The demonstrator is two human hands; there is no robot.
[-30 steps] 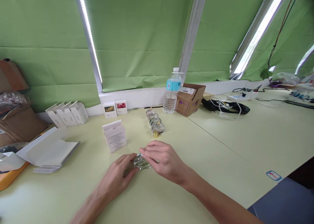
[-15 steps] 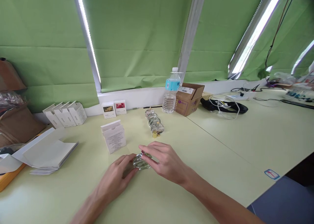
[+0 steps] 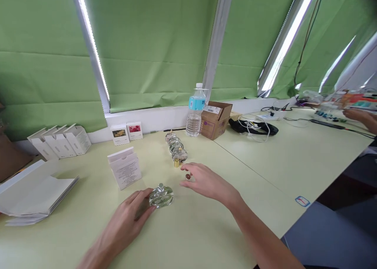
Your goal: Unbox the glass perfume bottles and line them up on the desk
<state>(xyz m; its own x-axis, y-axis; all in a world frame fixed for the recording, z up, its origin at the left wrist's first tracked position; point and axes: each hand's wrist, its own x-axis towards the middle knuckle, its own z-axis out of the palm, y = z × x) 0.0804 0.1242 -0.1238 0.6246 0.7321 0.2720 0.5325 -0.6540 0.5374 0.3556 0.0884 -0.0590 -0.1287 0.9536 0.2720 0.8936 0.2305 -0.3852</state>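
At the front of the table stands a clear glass perfume bottle (image 3: pixel 161 198) with a bare silver spray top. My left hand (image 3: pixel 129 215) grips its left side between thumb and fingers. To the right, my right hand (image 3: pixel 207 184) hovers low over the table, thumb and fingers apart. A small dark red bottle cap (image 3: pixel 187 176) with a shiny rim shows in the gap between them; it looks set down, though contact with a finger is hard to tell. Behind that hand is a row of several glass perfume bottles (image 3: pixel 176 145), with a gold cap (image 3: pixel 176 163) at the near end.
A white carton (image 3: pixel 125 169) stands open behind my left hand. Farther back are small picture boxes (image 3: pixel 119 134), white boxes (image 3: pixel 78 139), a water bottle (image 3: pixel 193 119) and a cardboard box (image 3: pixel 215 121). Folded white card (image 3: pixel 44 190) lies left. Another person's hand (image 3: pixel 361 118) shows far right.
The dark red cap has come off the perfume bottle. My right hand has moved right, away from the bottle, and its fingers have spread. The view has turned right; another person's hand now shows.
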